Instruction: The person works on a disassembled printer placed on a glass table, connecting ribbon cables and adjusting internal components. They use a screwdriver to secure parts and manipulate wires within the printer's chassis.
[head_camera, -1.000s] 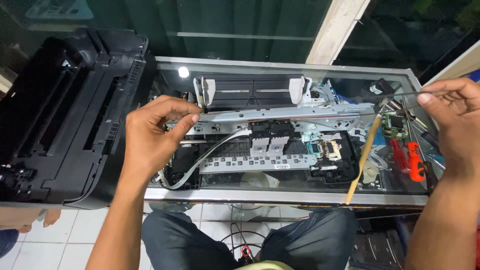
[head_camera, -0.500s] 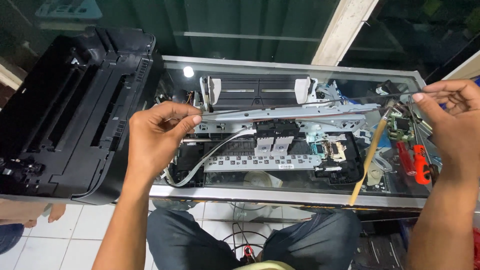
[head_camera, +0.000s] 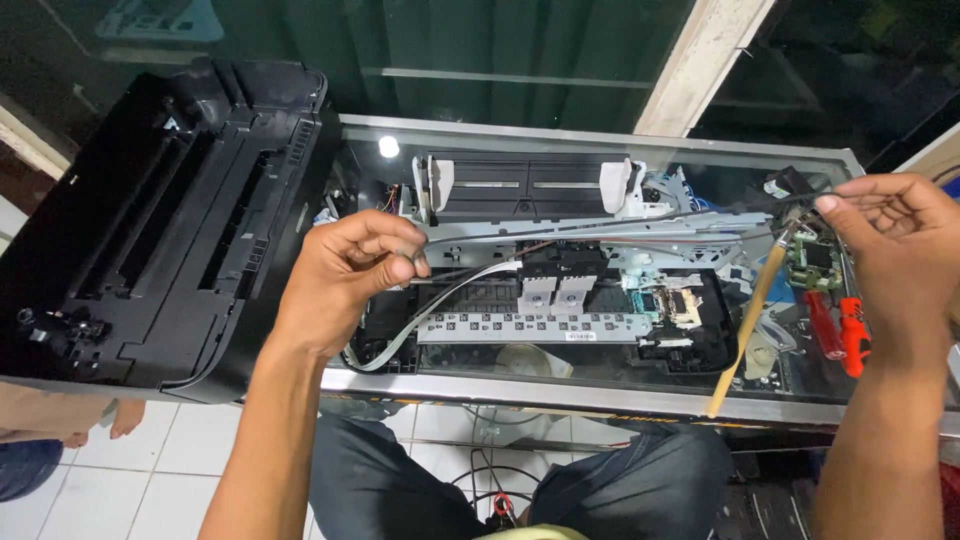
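- Thin metal rod (head_camera: 600, 222) spans the opened printer mechanism (head_camera: 560, 290) on the glass counter (head_camera: 600, 395); it is probably light, stiff and slippery.
- Left hand (head_camera: 345, 275) pinches its left end, right hand (head_camera: 890, 235) its right end; the ends look the safest hold.

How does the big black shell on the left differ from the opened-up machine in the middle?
The black shell is plain moulded plastic, untouched; the opened machine shows metal rails, a white ribbon cable and circuitry. The left hand and right hand grip only the machine's rod. Both sit on the glass table.
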